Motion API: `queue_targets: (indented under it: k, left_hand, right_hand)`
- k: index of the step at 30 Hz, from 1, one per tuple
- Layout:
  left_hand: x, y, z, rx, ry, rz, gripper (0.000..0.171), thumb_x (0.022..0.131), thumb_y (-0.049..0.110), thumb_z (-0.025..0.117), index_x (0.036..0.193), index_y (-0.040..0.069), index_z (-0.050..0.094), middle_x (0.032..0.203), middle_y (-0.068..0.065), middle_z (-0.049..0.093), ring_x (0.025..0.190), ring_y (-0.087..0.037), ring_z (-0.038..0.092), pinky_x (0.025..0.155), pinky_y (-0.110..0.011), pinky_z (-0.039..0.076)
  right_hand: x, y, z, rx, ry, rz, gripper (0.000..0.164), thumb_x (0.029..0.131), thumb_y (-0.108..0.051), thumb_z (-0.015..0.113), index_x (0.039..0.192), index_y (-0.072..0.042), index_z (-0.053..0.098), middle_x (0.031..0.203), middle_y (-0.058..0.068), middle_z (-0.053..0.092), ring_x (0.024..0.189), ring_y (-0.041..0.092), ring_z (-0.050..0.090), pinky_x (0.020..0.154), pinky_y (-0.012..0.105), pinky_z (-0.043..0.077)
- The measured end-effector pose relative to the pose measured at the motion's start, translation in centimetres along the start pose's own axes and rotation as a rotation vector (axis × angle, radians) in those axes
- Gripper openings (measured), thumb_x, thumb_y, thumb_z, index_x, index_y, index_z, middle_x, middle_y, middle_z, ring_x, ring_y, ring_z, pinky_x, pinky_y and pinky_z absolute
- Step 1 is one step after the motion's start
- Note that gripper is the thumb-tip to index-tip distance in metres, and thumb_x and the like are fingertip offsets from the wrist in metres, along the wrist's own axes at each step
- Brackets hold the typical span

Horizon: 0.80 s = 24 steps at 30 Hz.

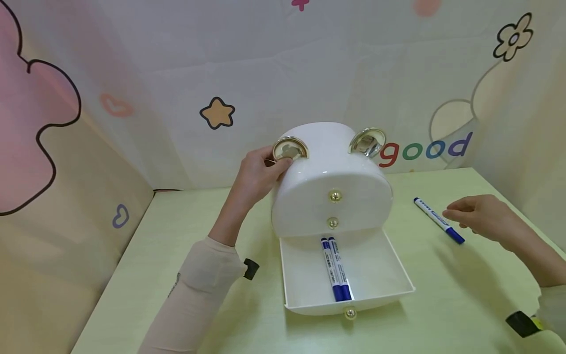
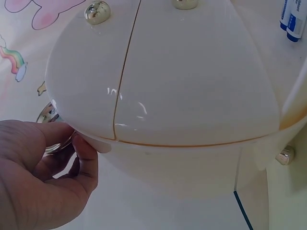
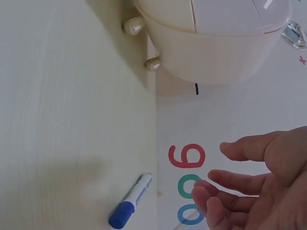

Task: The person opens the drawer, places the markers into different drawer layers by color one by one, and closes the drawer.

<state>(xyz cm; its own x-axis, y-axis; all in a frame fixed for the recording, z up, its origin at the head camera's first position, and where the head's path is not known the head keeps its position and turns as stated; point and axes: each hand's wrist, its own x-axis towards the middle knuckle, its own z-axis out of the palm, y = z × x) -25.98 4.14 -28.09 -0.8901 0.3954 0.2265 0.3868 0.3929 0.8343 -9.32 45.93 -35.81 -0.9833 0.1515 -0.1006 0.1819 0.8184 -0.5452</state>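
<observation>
A white drawer box (image 1: 327,201) with two shiny gold ears stands on the table. My left hand (image 1: 258,174) pinches its left ear (image 1: 289,149) between thumb and fingers; the left wrist view shows the same hand (image 2: 53,172) at the box's edge. The bottom drawer (image 1: 305,285) is pulled out, with two blue-capped markers (image 1: 336,270) side by side in it. My right hand (image 1: 482,216) hovers beside another blue-capped marker (image 1: 438,220) lying on the table. In the right wrist view, the fingers of that hand (image 3: 259,182) are loosely bent and hold nothing.
Gold knobs (image 1: 335,195) stick out from the box's front, and one sits on the pulled-out drawer's front (image 1: 350,313). A printed curtain (image 1: 256,73) hangs behind the pale green table (image 1: 185,236). The right ear (image 1: 368,142) juts up at the box's top.
</observation>
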Motion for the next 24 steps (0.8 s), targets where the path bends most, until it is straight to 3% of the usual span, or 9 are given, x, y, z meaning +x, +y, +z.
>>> queue_targets:
  k: [3,9,16,19,24]
  left_hand:
    - [0.0,-0.1,0.1,-0.004,0.015,0.024,0.02,0.1,0.015,0.069,0.113,0.0,0.068,0.096,-0.011,0.065,0.086,-0.021,0.06,0.071,-0.026,0.05]
    - [-0.1,-0.3,0.0,-0.015,0.032,0.078,0.034,0.099,0.012,0.069,0.132,0.006,0.062,0.107,-0.014,0.065,0.096,-0.024,0.063,0.076,-0.029,0.053]
    - [-0.2,-0.1,-0.2,-0.006,0.014,0.069,0.018,0.1,0.013,0.067,0.114,0.004,0.063,0.097,-0.011,0.063,0.088,-0.022,0.061,0.071,-0.027,0.052]
    - [-0.2,-0.3,-0.3,-0.005,0.012,0.065,0.016,0.099,0.013,0.068,0.112,0.004,0.063,0.095,-0.011,0.063,0.087,-0.022,0.061,0.071,-0.027,0.051]
    - [0.0,-0.2,-0.3,0.009,0.009,0.063,0.017,0.099,0.014,0.068,0.113,0.004,0.065,0.1,-0.011,0.066,0.092,-0.023,0.064,0.075,-0.03,0.053]
  right_hand:
    - [0.6,0.7,-0.2,0.009,0.005,0.006,0.048,0.107,-0.026,0.057,0.127,0.018,0.058,0.116,0.032,0.065,0.094,0.038,0.067,0.077,0.05,0.059]
    - [1.5,1.7,-0.1,0.014,-0.015,0.011,0.051,0.107,-0.025,0.058,0.129,0.021,0.054,0.12,0.037,0.062,0.098,0.046,0.068,0.081,0.053,0.058]
    - [2.6,2.4,0.0,-0.013,-0.032,0.063,0.054,0.104,-0.024,0.061,0.129,0.023,0.051,0.117,0.038,0.062,0.096,0.047,0.068,0.076,0.05,0.059]
    - [3.1,3.0,0.2,-0.033,-0.043,0.084,0.055,0.102,-0.025,0.062,0.127,0.023,0.052,0.113,0.038,0.062,0.092,0.044,0.067,0.073,0.05,0.059]
    - [4.0,3.8,0.9,-0.109,-0.043,0.099,0.054,0.099,-0.026,0.065,0.122,0.022,0.056,0.115,0.04,0.061,0.096,0.05,0.062,0.07,0.052,0.055]
